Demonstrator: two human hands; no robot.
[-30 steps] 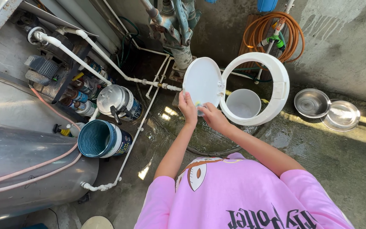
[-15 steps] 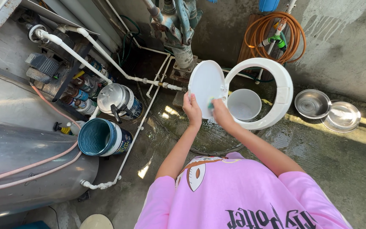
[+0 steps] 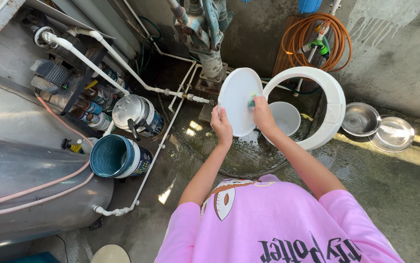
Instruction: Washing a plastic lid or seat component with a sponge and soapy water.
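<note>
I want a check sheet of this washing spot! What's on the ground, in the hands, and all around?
Surface: wet concrete floor, puddle near the pump base.
Job's things: white lid hinged to a white ring; green sponge pressed on the lid; white bucket beneath.
Clutter: teal bucket, lidded can, two steel bowls, bottles.
Grippers: left hand holds the lid's lower edge; right hand holds the sponge.
Cables: coiled orange hose, pink hoses, white pipes.
Surroundings: metal tank, hand pump, concrete wall.
</note>
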